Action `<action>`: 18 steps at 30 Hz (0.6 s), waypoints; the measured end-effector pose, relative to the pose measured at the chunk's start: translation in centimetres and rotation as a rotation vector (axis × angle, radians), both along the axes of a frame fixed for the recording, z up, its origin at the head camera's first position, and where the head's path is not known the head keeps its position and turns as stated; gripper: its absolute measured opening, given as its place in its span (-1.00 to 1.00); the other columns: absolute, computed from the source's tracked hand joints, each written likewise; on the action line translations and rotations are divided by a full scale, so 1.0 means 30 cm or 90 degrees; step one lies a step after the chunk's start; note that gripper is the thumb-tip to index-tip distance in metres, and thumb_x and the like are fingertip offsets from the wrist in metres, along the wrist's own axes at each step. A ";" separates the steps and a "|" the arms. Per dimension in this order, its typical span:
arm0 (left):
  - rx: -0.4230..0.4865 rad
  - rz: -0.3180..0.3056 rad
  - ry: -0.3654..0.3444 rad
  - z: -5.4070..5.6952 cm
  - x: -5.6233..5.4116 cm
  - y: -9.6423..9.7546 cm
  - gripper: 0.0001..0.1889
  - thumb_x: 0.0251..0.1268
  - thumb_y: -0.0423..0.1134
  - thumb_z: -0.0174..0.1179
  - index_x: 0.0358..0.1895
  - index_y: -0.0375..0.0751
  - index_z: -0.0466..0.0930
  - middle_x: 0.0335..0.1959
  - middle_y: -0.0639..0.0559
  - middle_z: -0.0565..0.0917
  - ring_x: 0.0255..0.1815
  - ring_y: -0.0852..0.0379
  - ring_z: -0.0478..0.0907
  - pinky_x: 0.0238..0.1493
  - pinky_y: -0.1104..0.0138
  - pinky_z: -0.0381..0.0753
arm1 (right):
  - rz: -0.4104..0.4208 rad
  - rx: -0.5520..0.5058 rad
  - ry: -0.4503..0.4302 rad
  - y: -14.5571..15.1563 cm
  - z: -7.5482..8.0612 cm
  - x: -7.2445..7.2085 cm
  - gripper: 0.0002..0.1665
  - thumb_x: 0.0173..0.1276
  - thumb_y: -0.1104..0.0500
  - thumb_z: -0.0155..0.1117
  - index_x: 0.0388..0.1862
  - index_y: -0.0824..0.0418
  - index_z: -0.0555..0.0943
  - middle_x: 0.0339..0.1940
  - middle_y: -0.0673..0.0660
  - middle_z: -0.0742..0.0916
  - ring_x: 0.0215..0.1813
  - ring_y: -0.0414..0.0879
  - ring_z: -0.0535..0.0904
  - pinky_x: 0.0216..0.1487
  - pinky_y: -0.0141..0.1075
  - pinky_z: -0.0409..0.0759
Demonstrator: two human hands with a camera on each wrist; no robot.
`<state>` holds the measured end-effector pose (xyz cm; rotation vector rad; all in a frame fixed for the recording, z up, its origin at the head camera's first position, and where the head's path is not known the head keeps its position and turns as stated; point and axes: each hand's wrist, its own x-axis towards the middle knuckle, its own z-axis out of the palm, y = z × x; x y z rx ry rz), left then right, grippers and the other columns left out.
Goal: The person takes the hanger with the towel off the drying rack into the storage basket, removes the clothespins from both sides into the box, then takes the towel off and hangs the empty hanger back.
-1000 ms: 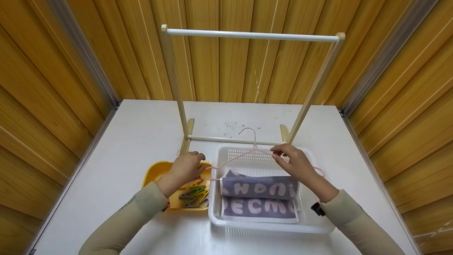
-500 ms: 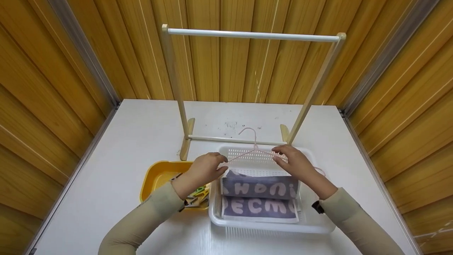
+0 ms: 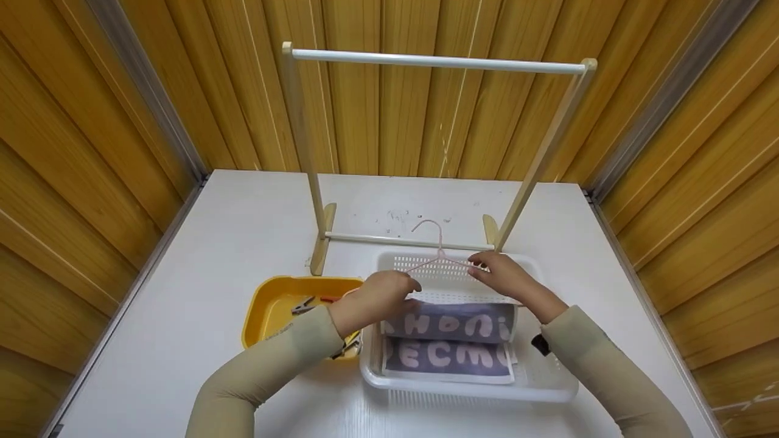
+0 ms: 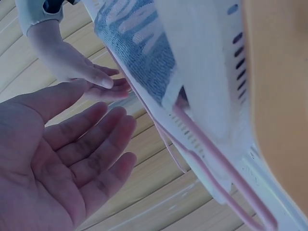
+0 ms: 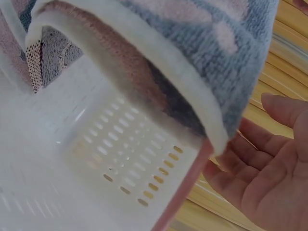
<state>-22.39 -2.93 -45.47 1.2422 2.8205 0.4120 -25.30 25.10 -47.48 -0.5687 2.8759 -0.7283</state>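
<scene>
Loosely spread, the fingers of the left hand (image 3: pixel 377 297) hold nothing beside the pink hanger (image 3: pixel 440 246), while the right hand (image 3: pixel 505 278), its thumb and fingers likewise apart, lies at the opposite shoulder, though whether its fingertips touch the hanger I cannot tell. Hook upward, the hanger stands over the white basket (image 3: pixel 468 392), a grey-blue lettered cloth (image 3: pixel 450 321) folded over its lower bar, and a yellow tray (image 3: pixel 255 316) of clips (image 3: pixel 302 305) sits just left of the basket.
</scene>
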 end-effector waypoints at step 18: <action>-0.088 0.015 -0.047 -0.021 -0.033 0.111 -0.67 0.33 -0.12 0.38 0.09 -0.15 0.76 0.00 0.01 0.82 0.04 0.04 0.76 0.06 0.18 0.75 | 0.021 -0.012 -0.105 0.009 -0.057 -0.075 -0.56 0.64 0.06 0.04 0.02 0.43 0.64 -0.20 0.34 0.77 -0.18 0.11 0.70 -0.16 -0.07 0.64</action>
